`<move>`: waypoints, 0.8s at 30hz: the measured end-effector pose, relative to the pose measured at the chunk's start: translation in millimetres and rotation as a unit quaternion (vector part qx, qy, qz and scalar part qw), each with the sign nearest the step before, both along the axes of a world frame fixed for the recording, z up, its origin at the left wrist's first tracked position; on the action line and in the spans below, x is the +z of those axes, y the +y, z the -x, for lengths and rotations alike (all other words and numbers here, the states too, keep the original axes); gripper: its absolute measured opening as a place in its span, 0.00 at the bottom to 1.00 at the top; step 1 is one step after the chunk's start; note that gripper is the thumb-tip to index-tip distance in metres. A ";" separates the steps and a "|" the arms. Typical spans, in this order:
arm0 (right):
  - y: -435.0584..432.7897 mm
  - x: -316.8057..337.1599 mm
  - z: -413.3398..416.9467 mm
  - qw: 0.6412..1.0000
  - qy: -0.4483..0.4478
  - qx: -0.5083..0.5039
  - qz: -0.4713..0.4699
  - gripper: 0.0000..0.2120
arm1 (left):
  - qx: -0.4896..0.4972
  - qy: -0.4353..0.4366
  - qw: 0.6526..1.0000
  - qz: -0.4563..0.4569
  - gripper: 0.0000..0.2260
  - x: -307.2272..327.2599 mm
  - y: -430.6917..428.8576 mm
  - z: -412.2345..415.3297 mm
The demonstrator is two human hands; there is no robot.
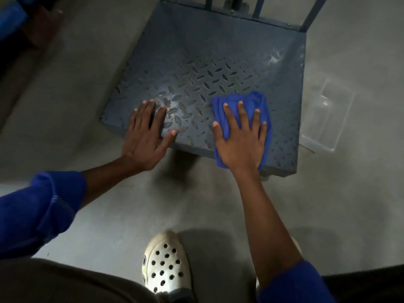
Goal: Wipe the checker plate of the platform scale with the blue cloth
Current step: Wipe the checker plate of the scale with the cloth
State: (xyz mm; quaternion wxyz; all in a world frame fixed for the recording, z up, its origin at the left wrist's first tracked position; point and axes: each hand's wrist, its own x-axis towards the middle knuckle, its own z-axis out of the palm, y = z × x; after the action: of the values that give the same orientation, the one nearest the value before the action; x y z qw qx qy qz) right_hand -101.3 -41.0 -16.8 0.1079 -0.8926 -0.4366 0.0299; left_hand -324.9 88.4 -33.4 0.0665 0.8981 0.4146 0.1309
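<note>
The grey-blue checker plate [209,68] of the platform scale lies on the floor ahead of me, with pale dusty smears near its front left and back right. A crumpled blue cloth [251,101] sits on the plate's front right part. My right hand [240,136] presses flat on the cloth with fingers spread. My left hand [146,132] rests flat on the plate's front left corner, fingers apart, holding nothing.
A clear plastic tray [328,119] lies on the floor just right of the scale. The scale's upright posts [312,14] rise at the back. My white perforated shoe [166,265] stands on the grey floor in front. Dark objects sit at the far left.
</note>
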 end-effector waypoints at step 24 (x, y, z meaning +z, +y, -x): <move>134.3 6.9 46.5 0.988 0.016 0.155 -0.001 0.30 | 0.204 -0.124 0.971 0.014 0.48 -44.5 -24.7 51.8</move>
State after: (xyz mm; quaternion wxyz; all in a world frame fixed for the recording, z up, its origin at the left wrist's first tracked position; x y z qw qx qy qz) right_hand -147.8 93.3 -10.0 0.1103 -0.8134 -0.5680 0.0601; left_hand -376.6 63.7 -77.9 0.1018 0.7703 0.5792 0.2466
